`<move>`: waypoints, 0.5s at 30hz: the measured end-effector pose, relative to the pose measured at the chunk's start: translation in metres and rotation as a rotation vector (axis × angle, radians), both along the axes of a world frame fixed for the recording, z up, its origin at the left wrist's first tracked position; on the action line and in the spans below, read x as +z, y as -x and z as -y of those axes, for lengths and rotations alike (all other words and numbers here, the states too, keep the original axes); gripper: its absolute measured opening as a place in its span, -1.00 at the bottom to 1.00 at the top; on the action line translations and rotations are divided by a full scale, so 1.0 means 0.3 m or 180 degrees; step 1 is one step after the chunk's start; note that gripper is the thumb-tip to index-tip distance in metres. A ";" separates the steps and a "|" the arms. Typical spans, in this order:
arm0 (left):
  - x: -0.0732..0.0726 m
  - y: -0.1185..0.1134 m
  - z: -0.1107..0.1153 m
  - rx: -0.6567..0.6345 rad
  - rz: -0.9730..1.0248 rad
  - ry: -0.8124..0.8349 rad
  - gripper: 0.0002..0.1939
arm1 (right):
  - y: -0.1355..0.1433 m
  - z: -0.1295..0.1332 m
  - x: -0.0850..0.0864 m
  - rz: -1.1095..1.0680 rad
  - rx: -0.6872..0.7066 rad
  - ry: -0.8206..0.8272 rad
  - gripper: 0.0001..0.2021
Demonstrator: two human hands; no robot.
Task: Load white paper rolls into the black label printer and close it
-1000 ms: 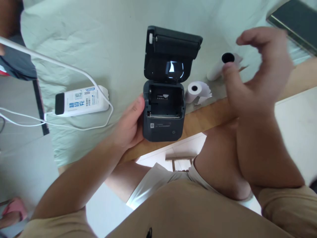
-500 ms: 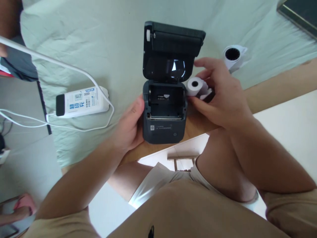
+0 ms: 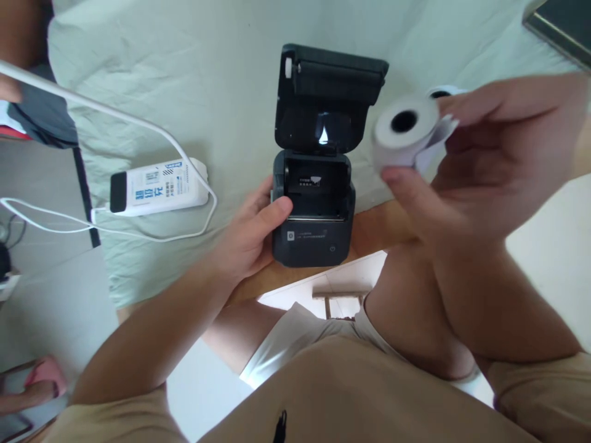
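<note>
A dark label printer (image 3: 314, 240) stands at the table's near edge with its lid (image 3: 323, 111) swung up and its paper bay bare. My left hand (image 3: 258, 231) grips the printer's left side, thumb over the front rim. To the right of the printer, my right hand (image 3: 498, 147) holds a white paper roll (image 3: 397, 138) between thumb and fingers, raised toward the camera. A loose paper end sticks out from the roll's right side. Behind it, partly hidden by the roll and fingers, another white roll (image 3: 447, 90) is on the cloth.
On the left, a white power bank (image 3: 161, 186) with a white cable (image 3: 138, 126) lies on the pale green cloth (image 3: 221, 80). A dark box-like object (image 3: 561, 31) sits at the far right corner. Part of another person (image 3: 34, 104) shows at the upper left.
My right hand has lifted the paper roll up and away from the printer's side. My left thumb has moved onto the printer's front rim, and the printer has shifted slightly right in view.
</note>
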State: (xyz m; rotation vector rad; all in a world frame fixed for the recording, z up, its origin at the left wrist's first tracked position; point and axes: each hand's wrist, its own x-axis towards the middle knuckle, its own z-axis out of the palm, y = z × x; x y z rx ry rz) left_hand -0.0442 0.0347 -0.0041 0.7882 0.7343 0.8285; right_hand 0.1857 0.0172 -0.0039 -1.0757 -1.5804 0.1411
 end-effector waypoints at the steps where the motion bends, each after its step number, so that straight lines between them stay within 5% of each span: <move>1: 0.000 0.002 0.002 0.0021 -0.0062 -0.0020 -0.66 | 0.022 0.003 0.010 0.0064 0.0185 -0.0042 -0.70; 3: 0.002 0.002 0.005 0.0069 -0.0221 -0.0004 -0.65 | 0.065 0.003 0.025 0.0267 0.0398 -0.0050 -0.76; 8: 0.008 -0.004 0.003 0.0038 -0.0314 0.0016 -0.57 | 0.117 -0.015 0.032 0.1052 0.0104 0.0323 -0.83; 15: 0.004 -0.003 -0.001 -0.0005 -0.0075 -0.0028 -0.61 | 0.127 0.015 0.045 0.0875 0.0472 -0.0078 -0.84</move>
